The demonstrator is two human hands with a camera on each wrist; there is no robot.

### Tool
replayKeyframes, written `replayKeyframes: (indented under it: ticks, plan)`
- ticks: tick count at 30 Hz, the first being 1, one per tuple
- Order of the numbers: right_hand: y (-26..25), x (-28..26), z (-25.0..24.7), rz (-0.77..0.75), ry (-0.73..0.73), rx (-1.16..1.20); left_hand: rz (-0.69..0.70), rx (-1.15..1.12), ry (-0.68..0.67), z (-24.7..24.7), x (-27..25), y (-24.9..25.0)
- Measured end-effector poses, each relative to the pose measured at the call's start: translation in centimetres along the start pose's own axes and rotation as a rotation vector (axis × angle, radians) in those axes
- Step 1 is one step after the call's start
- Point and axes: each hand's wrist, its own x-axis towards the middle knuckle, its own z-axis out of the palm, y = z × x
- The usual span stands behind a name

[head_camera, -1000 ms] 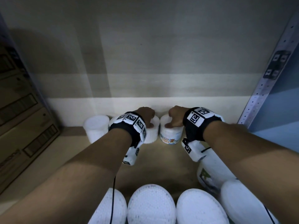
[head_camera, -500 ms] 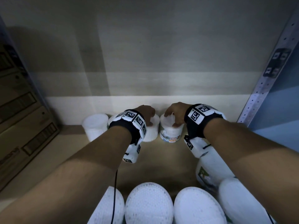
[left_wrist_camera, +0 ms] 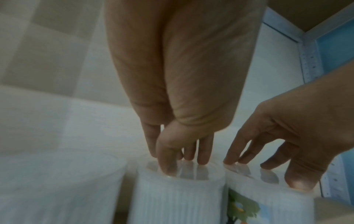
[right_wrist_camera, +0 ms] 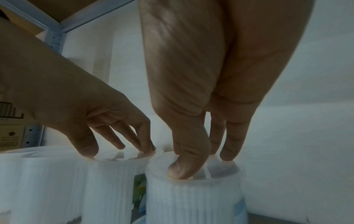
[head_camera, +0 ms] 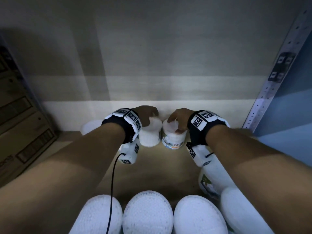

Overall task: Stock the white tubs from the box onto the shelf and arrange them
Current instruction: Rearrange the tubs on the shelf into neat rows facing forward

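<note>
Two white tubs stand side by side at the back of the shelf (head_camera: 160,169). My left hand (head_camera: 152,116) comes down on the plain tub (head_camera: 150,135), fingertips and thumb touching its lid. In the left wrist view the fingers (left_wrist_camera: 203,151) point straight down onto that tub (left_wrist_camera: 178,200). My right hand (head_camera: 175,122) rests its thumb and fingertips on the lid of the labelled tub (head_camera: 173,139). The right wrist view shows the thumb (right_wrist_camera: 184,166) pressing the lid of this tub (right_wrist_camera: 193,201). A third tub (head_camera: 89,127) stands to the left, partly behind my left forearm.
A row of white tubs (head_camera: 146,213) fills the shelf's front edge, and another tub (head_camera: 212,179) stands under my right forearm. Cardboard boxes (head_camera: 22,132) close off the left side. A perforated metal upright (head_camera: 270,88) stands on the right. Bare board lies between the rows.
My right hand has gone from a curled grip over the labelled tub to spread fingertips on its lid. The left hand stays on its tub. Both tubs remain at the back.
</note>
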Motion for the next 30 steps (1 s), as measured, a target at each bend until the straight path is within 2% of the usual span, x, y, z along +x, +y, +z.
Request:
replayKeyframes:
  ticks: [2,5,9,14,19,21,24,27,30]
  plan:
    - [0.1,0.0,0.0,-0.004,-0.001,-0.003,-0.085,0.054,0.117,0.7,0.2,0.1]
    - [0.0,0.1,-0.1,-0.002,-0.023,-0.002,-0.158,0.17,0.092,1.9,0.5,0.2]
    - [0.3,0.2,-0.1,0.018,-0.026,0.03,-0.186,0.185,0.076,2.4,0.8,0.4]
    - [0.3,0.4,0.0,0.034,-0.014,0.047,-0.119,0.13,0.061,2.0,0.2,0.2]
    - [0.4,0.5,0.1,0.039,-0.014,0.052,-0.009,0.022,-0.05,1.2,0.2,-0.4]
    - [0.4,0.5,0.1,0.035,-0.018,0.045,-0.007,-0.019,0.037,1.2,0.2,-0.3]
    - [0.3,0.4,-0.1,0.021,-0.022,0.032,-0.083,-0.02,0.201,1.2,0.6,0.0]
    - [0.3,0.3,0.0,0.017,-0.01,0.036,-0.171,0.031,0.197,1.4,1.0,0.5]
    - [0.4,0.1,0.1,0.014,0.004,0.031,-0.195,0.072,0.144,2.4,1.3,0.4]
